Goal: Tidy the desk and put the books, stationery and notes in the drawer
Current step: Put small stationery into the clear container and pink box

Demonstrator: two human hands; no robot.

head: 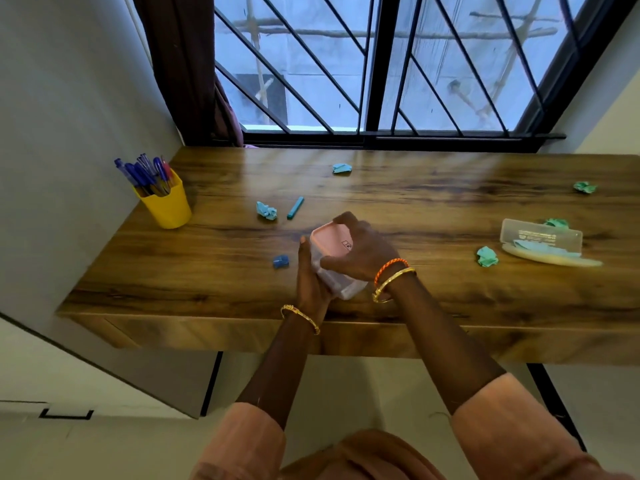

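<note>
Both hands, left hand [311,271] and right hand [360,251], grip a pink-lidded box [334,258] at frame centre above the bench [415,202], likely sealing it before stowing it in the drawer.

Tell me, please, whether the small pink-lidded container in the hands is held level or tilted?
Tilted: the pink-lidded container leans, its lid facing up and leftward.

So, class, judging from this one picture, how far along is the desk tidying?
Done: pens stand gathered in the yellow cup. In hand: both the left hand and right hand grip a pink-lidded box, tilted over the desk. Left: crumpled notes such as one, a teal stick, a blue eraser-like piece and a clear case. No open drawer shows.
</note>
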